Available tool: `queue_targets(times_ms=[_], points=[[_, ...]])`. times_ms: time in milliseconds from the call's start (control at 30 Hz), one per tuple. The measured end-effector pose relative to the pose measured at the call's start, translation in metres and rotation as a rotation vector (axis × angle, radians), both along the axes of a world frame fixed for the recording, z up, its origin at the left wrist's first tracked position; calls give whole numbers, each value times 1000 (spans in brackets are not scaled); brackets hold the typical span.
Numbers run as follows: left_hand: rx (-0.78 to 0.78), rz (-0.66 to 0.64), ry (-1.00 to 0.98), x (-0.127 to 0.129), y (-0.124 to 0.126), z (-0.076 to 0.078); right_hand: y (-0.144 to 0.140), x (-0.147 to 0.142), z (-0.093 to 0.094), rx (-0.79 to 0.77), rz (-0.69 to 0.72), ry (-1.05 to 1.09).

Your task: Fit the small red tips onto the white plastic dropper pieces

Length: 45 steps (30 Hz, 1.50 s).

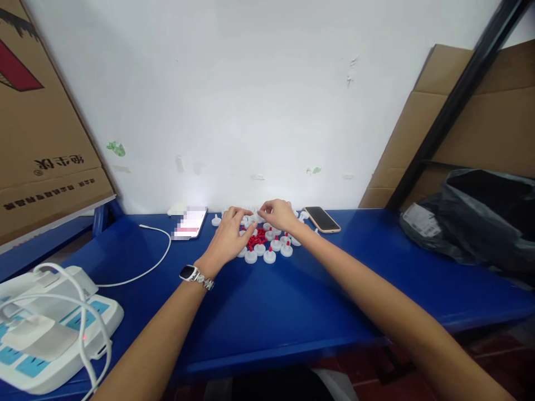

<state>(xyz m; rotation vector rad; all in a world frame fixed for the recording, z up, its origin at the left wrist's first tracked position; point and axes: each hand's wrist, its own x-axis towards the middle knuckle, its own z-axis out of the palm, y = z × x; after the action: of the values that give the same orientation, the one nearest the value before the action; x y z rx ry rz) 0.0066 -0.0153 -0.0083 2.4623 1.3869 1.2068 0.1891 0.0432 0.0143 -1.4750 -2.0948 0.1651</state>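
Near the wall, my left hand (pixel 229 233) has its thumb and fingers curved around a white nozzle cap (pixel 249 219), partly hidden by the fingers. Close by on its right, my right hand (pixel 279 214) is pinched, fingertips almost meeting the left ones; whatever is in the pinch is too small to make out. Below the hands lies a heap of small red tips (pixel 256 238). White round caps with red tips on their spouts (pixel 270 256) stand around the front of the heap. More white caps without red tips (pixel 216 220) sit farther back, some hidden behind my hands.
On the blue table (pixel 267 312), a lit phone (pixel 190 224) lies left and a dark-screened phone (pixel 321 219) right. A power strip (pixel 104 328) with white cables fills the left front. Cardboard (pixel 45 111) leans at left; a dark plastic bag (pixel 430 223) lies at right.
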Motion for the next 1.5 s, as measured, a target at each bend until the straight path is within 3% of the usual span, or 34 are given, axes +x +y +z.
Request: queue_targets(times_ms=[100,200,367,500,733,833,967,1067,1233,1400,1500], points=[[0,-1,12,1,-2,-1,-26,3,0,-56,161,304],[-65,-57,-8,3,-3,-1,-44,7,-3,-89,248,387],[-99,-92,-29,4,0,0,-50,18,-7,43,171,-16],[-121,-101,-27,4,0,0,-47,18,-6,36,208,-342],[-111,-113,-13,4,2,-1,-44,10,-5,47,230,-480],[-100,-121,-28,4,3,-1,-43,14,-5,82,212,-257],[-116,-124,-46,6,-1,2,-41,19,-7,-54,287,405],[-136,-130,-48,9,-5,5,-41,16,-11,-148,355,751],[-134,-156,-65,12,-8,6,-45,6,-12,-257,311,1005],[-142,-144,-73,13,-10,5,-50,1,-10,-206,226,1117],[-144,-136,-90,14,-12,6,-52,-2,-10,-275,254,1199]])
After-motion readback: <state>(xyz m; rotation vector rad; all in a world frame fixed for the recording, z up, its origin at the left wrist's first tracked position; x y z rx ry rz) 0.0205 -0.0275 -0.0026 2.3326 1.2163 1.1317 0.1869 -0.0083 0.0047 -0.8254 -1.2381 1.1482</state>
